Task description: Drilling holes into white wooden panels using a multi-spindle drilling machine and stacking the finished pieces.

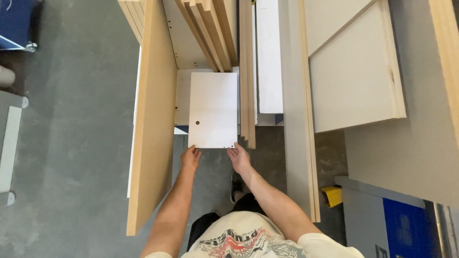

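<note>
While both our hands, left hand (190, 158) and right hand (239, 159), clasp the white panel (213, 110) by its near edge, we judge the panel mid-handling among the upright boards (247, 71); next needs steady grip.

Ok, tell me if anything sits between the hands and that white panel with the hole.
Nothing visible does. The left hand and right hand both touch the near edge of the white panel, fingers directly on it.
</note>
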